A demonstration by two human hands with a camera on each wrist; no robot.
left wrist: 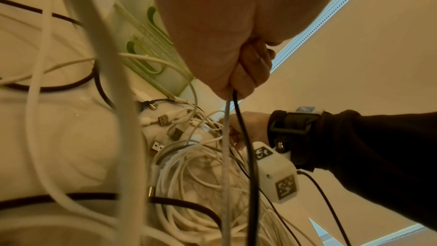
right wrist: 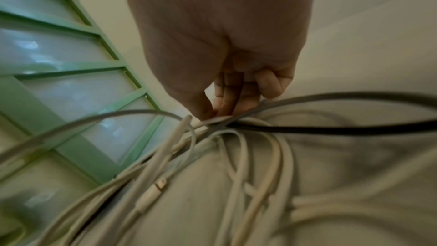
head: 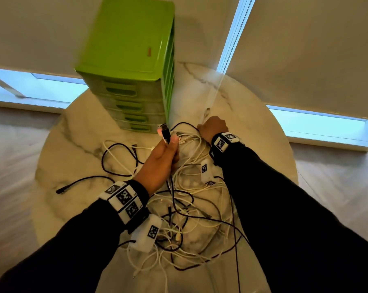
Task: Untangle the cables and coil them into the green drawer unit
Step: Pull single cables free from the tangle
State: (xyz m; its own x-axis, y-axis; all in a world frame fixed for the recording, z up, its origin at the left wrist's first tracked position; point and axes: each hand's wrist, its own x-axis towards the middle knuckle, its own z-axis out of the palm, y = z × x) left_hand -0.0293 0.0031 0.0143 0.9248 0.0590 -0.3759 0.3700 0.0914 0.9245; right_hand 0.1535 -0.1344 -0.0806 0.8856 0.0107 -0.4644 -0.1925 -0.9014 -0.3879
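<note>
Marble table [head: 73,132] under cable tangle [head: 200,208], left hand [head: 161,157] gripping two cables, right hand [head: 213,125] pinching one beside green drawer unit [head: 128,49]

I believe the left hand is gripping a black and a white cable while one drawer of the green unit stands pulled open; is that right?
Not quite: every drawer of the green drawer unit is closed, as the head view shows. The left hand does grip the black cable and white cable.

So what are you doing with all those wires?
A person is sorting a tangled heap of white and black cables on a round marble table. The left hand grips a black cable and a white one, plug ends sticking up. The right hand pinches a white cable near the green plastic drawer unit, whose drawers all look closed. Nothing is coiled yet.
</note>
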